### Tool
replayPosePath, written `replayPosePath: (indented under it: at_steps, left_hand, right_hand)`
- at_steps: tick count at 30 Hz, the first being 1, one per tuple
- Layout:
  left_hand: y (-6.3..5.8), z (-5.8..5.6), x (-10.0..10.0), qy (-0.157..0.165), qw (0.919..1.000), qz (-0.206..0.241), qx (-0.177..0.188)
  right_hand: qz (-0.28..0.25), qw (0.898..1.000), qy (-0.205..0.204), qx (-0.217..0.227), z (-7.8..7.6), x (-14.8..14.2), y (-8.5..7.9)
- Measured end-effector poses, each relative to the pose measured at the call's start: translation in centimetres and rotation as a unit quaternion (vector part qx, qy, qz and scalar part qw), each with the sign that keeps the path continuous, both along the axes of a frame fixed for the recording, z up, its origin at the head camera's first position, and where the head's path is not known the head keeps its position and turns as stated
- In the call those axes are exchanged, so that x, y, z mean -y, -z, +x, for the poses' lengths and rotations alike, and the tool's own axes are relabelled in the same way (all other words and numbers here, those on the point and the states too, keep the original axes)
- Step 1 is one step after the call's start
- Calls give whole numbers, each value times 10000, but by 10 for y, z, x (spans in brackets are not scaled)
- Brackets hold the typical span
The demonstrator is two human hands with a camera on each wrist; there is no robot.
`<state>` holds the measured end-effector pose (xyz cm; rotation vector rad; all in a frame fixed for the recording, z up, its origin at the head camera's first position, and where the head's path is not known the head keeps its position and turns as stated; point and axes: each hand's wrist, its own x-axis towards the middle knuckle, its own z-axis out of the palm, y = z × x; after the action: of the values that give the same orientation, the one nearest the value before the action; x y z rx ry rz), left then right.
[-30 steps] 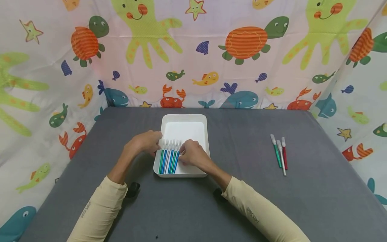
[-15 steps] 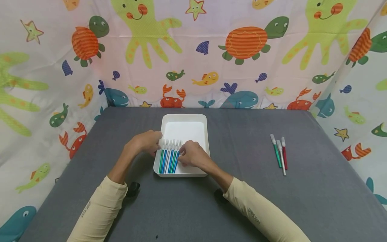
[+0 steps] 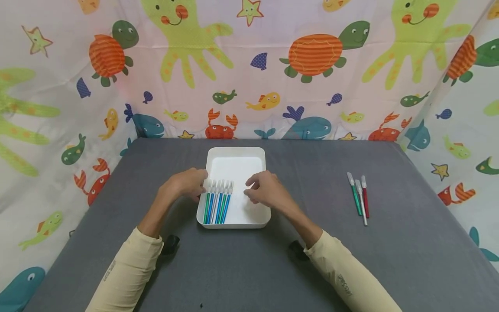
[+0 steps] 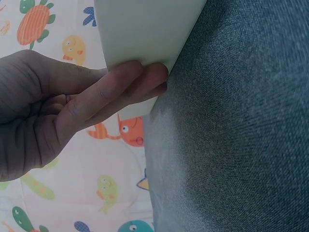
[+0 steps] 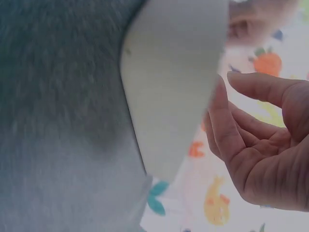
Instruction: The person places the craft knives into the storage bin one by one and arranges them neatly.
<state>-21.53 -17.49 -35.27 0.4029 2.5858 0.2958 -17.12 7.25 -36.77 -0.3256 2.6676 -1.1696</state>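
A white rectangular tray (image 3: 235,164) stands on the grey cloth. Inside its left front part, several slim pen-like sticks (image 3: 216,209) with green, blue and silver barrels and clear caps lie side by side, caps pointing away. My left hand (image 3: 187,183) pinches the tray's left wall; in the left wrist view its fingers (image 4: 116,87) press the outer side while the thumb goes behind the rim. Over the tray's right side hovers my right hand (image 3: 268,190), fingers loosely bent and nothing between them, thumb and fingertip apart in the right wrist view.
Off to the right on the grey table (image 3: 312,199) lie three more capped sticks: a green one (image 3: 357,200), a silver one (image 3: 362,206) and a red one (image 3: 366,199). A cloth (image 3: 234,52) printed with sea animals hangs along the back and both sides.
My right hand has lifted off the rightmost stick in the row and moved right, its fingers now holding nothing. The left hand keeps its grip on the tray.
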Motion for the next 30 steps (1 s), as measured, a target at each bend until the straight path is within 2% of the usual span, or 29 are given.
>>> replayPosePath:
  at_steps: [5,11,17,23,26,30]
  left_hand:
    - [2,0,1,-7,10000,-42,-20]
    - [1,0,0,109,9999,-62,-106]
    - [-2,0,2,174,9997,-90,-165]
    - [-1,0,3,219,9995,-90,-192]
    - [0,0,3,242,9995,-105,-202]
    - [2,0,3,226,9995,-118,-184]
  right_hand:
    - [-333,9990,303,-85,1,-29,-15]
    - [-76,9971,675,-328,7,-77,-24]
    - [271,9942,937,-454,9,-126,-17]
    - [696,9891,1276,-244,6,-168,-9]
    - [1055,9830,1489,-194,4,-187,-4]
    - [1713,9689,1755,-323,4,-206,2]
